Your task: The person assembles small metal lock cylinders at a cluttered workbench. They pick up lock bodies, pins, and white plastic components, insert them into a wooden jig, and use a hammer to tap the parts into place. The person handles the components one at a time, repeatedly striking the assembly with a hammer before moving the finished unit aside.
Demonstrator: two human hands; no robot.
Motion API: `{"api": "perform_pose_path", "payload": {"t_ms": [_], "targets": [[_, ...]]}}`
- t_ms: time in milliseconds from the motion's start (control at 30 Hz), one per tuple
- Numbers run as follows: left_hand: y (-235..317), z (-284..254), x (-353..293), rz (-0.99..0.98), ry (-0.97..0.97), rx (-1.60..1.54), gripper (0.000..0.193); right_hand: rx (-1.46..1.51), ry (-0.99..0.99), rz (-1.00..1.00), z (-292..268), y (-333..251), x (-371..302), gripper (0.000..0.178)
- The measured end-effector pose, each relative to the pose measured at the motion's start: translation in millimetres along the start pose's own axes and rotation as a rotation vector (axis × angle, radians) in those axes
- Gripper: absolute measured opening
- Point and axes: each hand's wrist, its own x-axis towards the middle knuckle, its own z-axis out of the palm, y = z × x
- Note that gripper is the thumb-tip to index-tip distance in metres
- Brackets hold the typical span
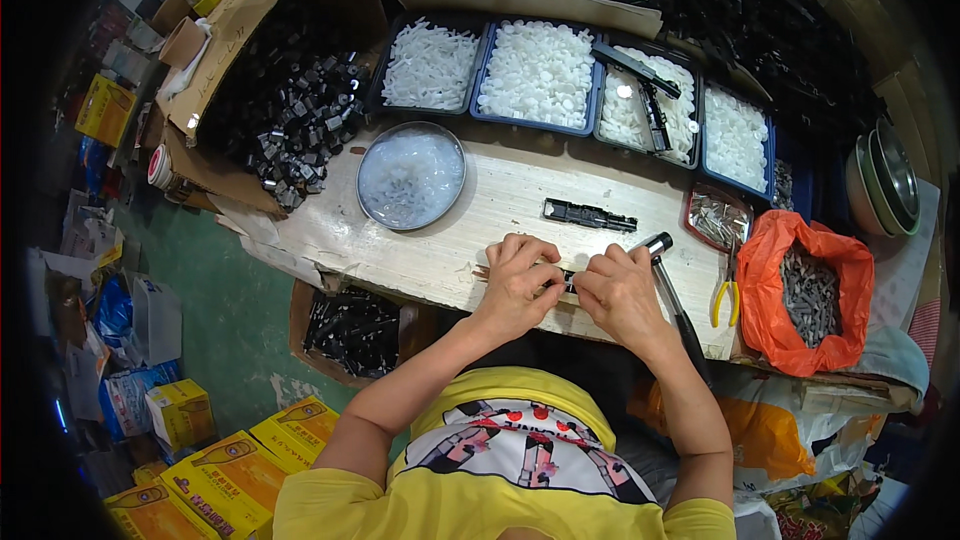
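Near the front edge of the white worktable (480, 155), my left hand (518, 285) and my right hand (622, 297) meet over a small dark part (568, 282). Both hands have their fingertips pinched on it, and they hide most of it. Just beyond them lies a long black plastic part (590, 215) with a toothed outline. A hammer (684, 325) rests right beside my right hand, its metal head pointing away from me. Farther right are pliers with yellow handles (735, 302).
A round metal dish (362, 190) holds whitish grease and small white pieces. Behind stand blue trays (538, 124) of white plastic parts, black parts lying across one. Left is a cardboard box (222, 68) of dark metal pieces; right, a red plastic bag (757, 325) of grey pieces.
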Motion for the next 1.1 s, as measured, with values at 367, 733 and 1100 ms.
{"api": "perform_pose_path", "payload": {"t_ms": [367,733,1100], "targets": [[6,0,5,-0.083,-0.054,0.040,0.017,0.120,-0.079,0.097,-10,9,-1,0.004],[11,2,7,-0.088,-0.126,0.119,0.022,-0.014,0.348,0.499,-80,73,-82,0.011],[-44,-38,60,0.044,0.183,0.302,0.018,-0.426,0.128,1.094,-119,148,-174,0.041]]}}
